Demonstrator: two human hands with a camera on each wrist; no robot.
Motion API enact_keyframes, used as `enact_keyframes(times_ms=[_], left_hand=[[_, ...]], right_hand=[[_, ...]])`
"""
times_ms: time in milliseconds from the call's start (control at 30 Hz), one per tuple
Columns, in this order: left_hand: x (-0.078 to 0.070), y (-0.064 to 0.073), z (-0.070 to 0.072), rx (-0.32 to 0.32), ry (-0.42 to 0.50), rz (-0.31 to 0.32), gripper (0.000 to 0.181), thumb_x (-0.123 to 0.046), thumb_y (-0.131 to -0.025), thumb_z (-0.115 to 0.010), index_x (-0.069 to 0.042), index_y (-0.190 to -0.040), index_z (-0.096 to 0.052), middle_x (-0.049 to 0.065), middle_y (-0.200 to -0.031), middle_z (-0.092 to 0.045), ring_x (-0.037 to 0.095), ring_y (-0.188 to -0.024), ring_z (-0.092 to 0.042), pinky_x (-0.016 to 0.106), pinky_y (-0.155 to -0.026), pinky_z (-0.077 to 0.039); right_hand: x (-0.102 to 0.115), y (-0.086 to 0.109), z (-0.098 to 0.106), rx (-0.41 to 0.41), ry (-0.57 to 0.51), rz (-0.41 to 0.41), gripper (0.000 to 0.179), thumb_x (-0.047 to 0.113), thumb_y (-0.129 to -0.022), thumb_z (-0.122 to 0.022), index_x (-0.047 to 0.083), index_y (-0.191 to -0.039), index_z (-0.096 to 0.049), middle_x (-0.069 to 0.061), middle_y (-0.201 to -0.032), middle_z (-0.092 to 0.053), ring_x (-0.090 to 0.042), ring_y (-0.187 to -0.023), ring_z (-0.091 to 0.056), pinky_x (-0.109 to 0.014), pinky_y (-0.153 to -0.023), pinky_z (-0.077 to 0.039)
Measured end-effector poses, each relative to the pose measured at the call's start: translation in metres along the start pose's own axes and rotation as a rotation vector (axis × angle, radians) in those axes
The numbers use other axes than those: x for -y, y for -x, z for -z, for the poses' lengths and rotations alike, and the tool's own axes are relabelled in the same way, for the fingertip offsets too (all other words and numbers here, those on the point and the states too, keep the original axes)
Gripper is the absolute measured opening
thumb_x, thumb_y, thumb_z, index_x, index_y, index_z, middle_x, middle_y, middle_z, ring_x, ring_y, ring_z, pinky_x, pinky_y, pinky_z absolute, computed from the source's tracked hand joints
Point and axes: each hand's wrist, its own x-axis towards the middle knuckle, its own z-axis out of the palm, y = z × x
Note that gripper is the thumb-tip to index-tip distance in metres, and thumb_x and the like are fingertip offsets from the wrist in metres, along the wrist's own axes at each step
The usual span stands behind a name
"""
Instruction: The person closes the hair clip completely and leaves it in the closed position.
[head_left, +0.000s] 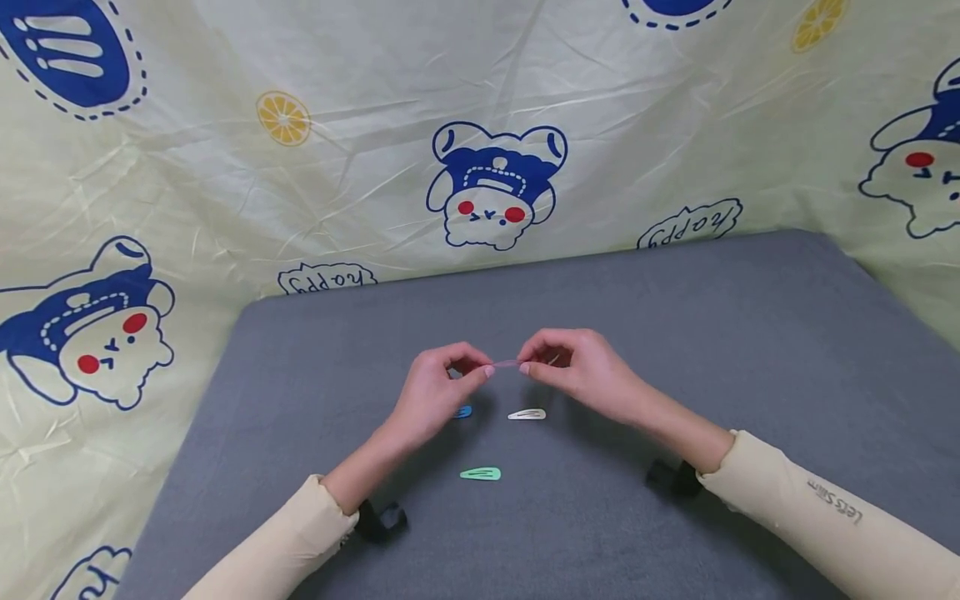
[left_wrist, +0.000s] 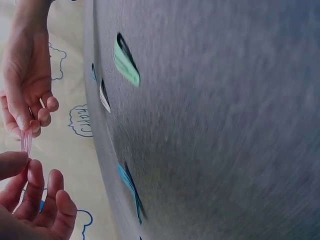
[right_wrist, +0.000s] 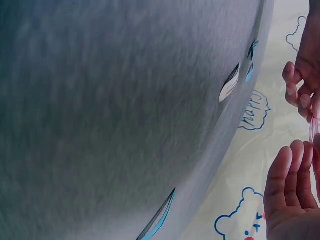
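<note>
A slim translucent pink hair clip (head_left: 507,363) (left_wrist: 26,141) spans the gap between the two hands, above the table. The left hand (head_left: 429,393) pinches one end of it between thumb and forefinger. At the other end, the right hand (head_left: 592,375) pinches it the same way. In the left wrist view, the other fingers of the left hand (left_wrist: 47,200) are loosely bent. The right wrist view catches only part of the pink clip (right_wrist: 313,132) at its edge, beside the right hand (right_wrist: 290,190).
Below the hands lie a white snap clip (head_left: 527,414), a green one (head_left: 481,473) and a blue one (head_left: 463,412), partly hidden by the left hand. A light blue clip (left_wrist: 93,73) lies farther off. Grey cloth covers the table (head_left: 600,517); a printed curtain (head_left: 360,183) hangs behind.
</note>
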Motion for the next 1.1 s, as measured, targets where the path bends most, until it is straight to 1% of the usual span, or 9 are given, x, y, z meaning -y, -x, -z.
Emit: enact_keyframes(times_ms=[167, 267, 400, 533, 833, 967, 1100], left_hand=[[0.004, -0.010, -0.001, 0.044, -0.010, 0.031, 0.010, -0.016, -0.092, -0.070, -0.009, -0.096, -0.075, -0.006, -0.081, -0.066, 0.015, -0.079, -0.058, 0.036, -0.071, -0.049], [0.007, -0.015, -0.002, 0.064, -0.027, 0.046, 0.010, -0.017, -0.092, -0.070, -0.009, -0.097, -0.075, -0.006, -0.081, -0.067, 0.015, -0.079, -0.058, 0.035, -0.071, -0.049], [0.011, -0.022, -0.003, 0.088, -0.045, 0.065, 0.011, -0.018, -0.092, -0.070, -0.009, -0.097, -0.075, -0.005, -0.083, -0.067, 0.017, -0.076, -0.058, 0.034, -0.067, -0.049], [0.014, -0.028, -0.005, 0.110, -0.064, 0.079, 0.010, -0.016, -0.092, -0.071, -0.008, -0.098, -0.075, -0.003, -0.083, -0.066, 0.020, -0.071, -0.058, 0.032, -0.063, -0.049], [0.022, -0.044, -0.010, 0.165, -0.122, 0.067, 0.006, -0.012, -0.091, -0.070, -0.008, -0.092, -0.074, -0.001, -0.078, -0.064, 0.017, -0.069, -0.054, 0.028, -0.062, -0.045], [0.027, -0.049, -0.012, 0.184, -0.166, 0.058, 0.005, -0.011, -0.091, -0.070, -0.009, -0.089, -0.074, -0.002, -0.075, -0.064, 0.015, -0.067, -0.054, 0.026, -0.061, -0.044], [0.029, -0.052, -0.014, 0.212, -0.213, 0.053, 0.005, -0.011, -0.090, -0.071, -0.009, -0.087, -0.074, -0.003, -0.075, -0.064, 0.013, -0.066, -0.054, 0.025, -0.061, -0.044]], right_hand=[[-0.006, -0.009, 0.005, 0.059, 0.040, -0.011, 0.009, 0.015, -0.091, -0.072, 0.014, -0.100, -0.072, 0.005, -0.089, -0.067, -0.017, -0.083, -0.060, -0.040, -0.076, -0.051], [-0.012, -0.015, 0.008, 0.086, 0.066, -0.003, 0.010, 0.015, -0.091, -0.072, 0.012, -0.101, -0.072, 0.006, -0.088, -0.067, -0.016, -0.082, -0.060, -0.038, -0.074, -0.050], [-0.019, -0.021, 0.010, 0.110, 0.101, 0.008, 0.010, 0.016, -0.090, -0.073, 0.013, -0.100, -0.072, 0.007, -0.086, -0.066, -0.016, -0.079, -0.059, -0.034, -0.070, -0.049], [-0.024, -0.028, 0.012, 0.140, 0.130, 0.014, 0.009, 0.016, -0.090, -0.073, 0.012, -0.099, -0.072, 0.006, -0.084, -0.066, -0.016, -0.078, -0.058, -0.033, -0.068, -0.048], [-0.035, -0.040, 0.015, 0.216, 0.171, -0.030, 0.006, 0.011, -0.091, -0.070, 0.010, -0.097, -0.071, 0.004, -0.082, -0.065, -0.018, -0.073, -0.057, -0.035, -0.066, -0.047], [-0.040, -0.045, 0.014, 0.244, 0.189, -0.042, 0.005, 0.011, -0.091, -0.071, 0.012, -0.095, -0.071, 0.004, -0.080, -0.064, -0.017, -0.070, -0.057, -0.035, -0.067, -0.047], [-0.044, -0.049, 0.014, 0.273, 0.205, -0.040, 0.004, 0.010, -0.090, -0.071, 0.011, -0.094, -0.071, 0.004, -0.078, -0.064, -0.017, -0.069, -0.057, -0.034, -0.066, -0.047]])
